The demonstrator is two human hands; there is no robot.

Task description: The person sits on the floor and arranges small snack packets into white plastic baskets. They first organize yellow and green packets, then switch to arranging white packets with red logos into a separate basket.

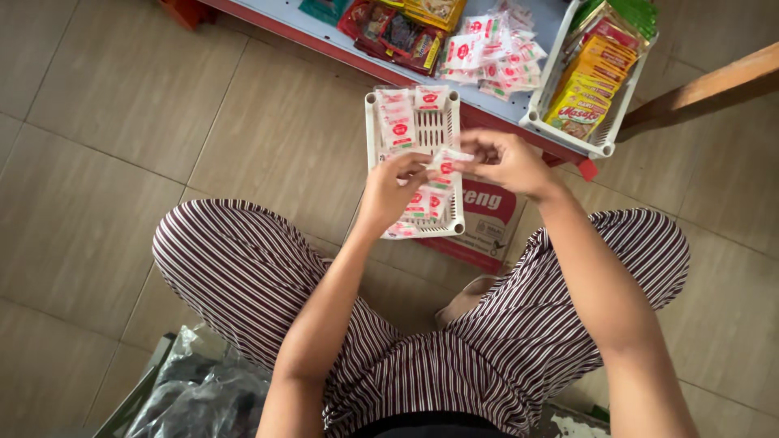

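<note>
A white slotted plastic basket [372, 130] rests on the tiled floor in front of me, holding several small white-and-red sachets [397, 123]. Above its near half, my left hand [391, 191] and my right hand [505, 161] together pinch one white-and-red sachet [445, 165], left fingers on its left edge, right fingers on its right edge. More sachets lie under my left hand at the basket's near end. My striped trouser legs spread to both sides below.
A low red-edged shelf [341, 47] carries a loose pile of the same sachets [495, 50], dark snack packets [393, 32] and a white basket of yellow packets [586, 89]. A flat red-and-white carton [489, 219] lies under the basket. A dark plastic bag [199, 389] sits bottom left.
</note>
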